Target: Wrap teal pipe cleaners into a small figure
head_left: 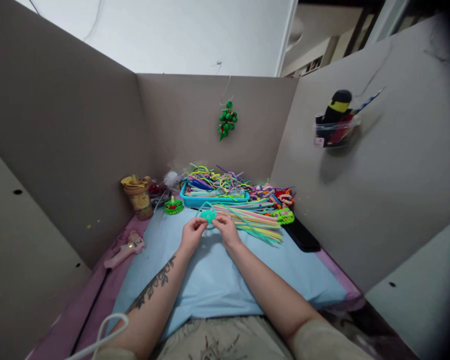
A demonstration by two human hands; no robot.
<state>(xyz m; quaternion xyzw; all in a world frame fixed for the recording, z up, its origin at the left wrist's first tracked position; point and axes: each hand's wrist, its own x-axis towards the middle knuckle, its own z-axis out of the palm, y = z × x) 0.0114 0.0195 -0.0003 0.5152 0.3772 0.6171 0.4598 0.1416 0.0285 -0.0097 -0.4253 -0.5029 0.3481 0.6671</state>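
Above the blue sheet, a small teal coiled pipe-cleaner piece (208,215) is held up between my two hands, with loose teal strands looping from it. Fingertips of my left hand (193,233) pinch its left lower edge. My right hand (227,229) grips the piece from the right, thumb and fingers together. Just behind and to the right of the right hand lies a bundle of straight pastel pipe cleaners (262,228), some of them teal, yellow and pink. How the coil is joined is too small to make out.
Behind stands a blue tray (217,201) heaped with pipe cleaners. Two green fuzzy figures (173,206) flank the work area. A pink glue gun (126,251) and a tall cup (138,199) are leftward; a black flat slab (303,235) lies right. Grey panels (217,150) enclose three sides.
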